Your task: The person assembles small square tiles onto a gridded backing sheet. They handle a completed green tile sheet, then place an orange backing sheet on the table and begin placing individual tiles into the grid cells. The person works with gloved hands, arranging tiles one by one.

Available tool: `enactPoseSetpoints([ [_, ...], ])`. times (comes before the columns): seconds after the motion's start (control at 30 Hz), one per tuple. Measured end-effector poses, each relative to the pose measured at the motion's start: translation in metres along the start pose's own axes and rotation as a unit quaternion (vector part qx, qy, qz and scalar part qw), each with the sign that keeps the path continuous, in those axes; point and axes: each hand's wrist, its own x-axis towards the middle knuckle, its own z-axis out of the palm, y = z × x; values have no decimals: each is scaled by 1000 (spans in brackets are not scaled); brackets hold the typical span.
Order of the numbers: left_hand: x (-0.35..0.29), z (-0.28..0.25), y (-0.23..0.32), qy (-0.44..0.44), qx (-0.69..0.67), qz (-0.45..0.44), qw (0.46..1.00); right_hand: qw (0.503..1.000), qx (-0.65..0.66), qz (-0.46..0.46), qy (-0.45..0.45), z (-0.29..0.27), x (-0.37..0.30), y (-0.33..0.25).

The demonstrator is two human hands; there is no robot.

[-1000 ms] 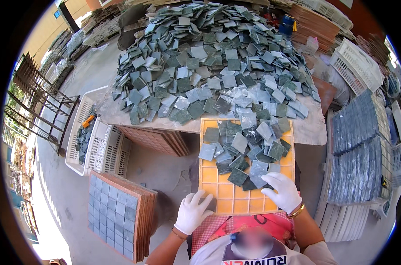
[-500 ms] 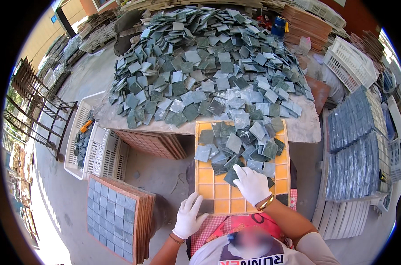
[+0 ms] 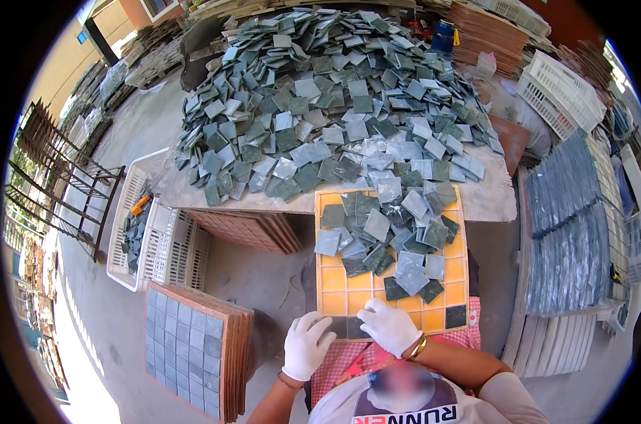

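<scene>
A yellow gridded tray (image 3: 334, 281) lies in front of me, with a loose heap of grey-green square stone tiles (image 3: 377, 225) over its far half. Along its near edge, dark tiles (image 3: 336, 328) sit in the left cells. One dark tile (image 3: 455, 316) fills the near right corner cell. My right hand (image 3: 392, 329), in a white glove, has its bent fingers on a dark tile (image 3: 355, 328) in the near row; the fingertips partly cover it. At the near left corner rests my gloved left hand (image 3: 307, 345), fingers stretched and thumb apart, touching the edge.
Beyond the tray, a large tile pile covers a stone-topped table (image 3: 490, 201). On the left stand a white plastic crate (image 3: 166, 237) and a stack of tiled panels (image 3: 186, 346). Tall stacks of dark tiles (image 3: 571, 226) stand at the right, near white crates (image 3: 560, 95).
My right hand has moved from the loose heap down and left to the near row. Another dark tile now lies there under its fingers. My left hand has shifted slightly right.
</scene>
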Motion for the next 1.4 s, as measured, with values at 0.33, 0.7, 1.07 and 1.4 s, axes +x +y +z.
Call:
enactPoseSetpoints([
  [0.33,8,38,17,-42,55,103,992,959,-69,44,271,-48,-32,34],
  [0.7,83,56,57,-48,47,137,988,953,-77,-50,287,-41,-45,57],
  [1.07,84,53,58,-110,84,110,984,991,-66,-10,118,-36,-76,63],
  [1.4,22,51,38,-162,15,81,983,992,-52,-97,58,-37,-80,69],
])
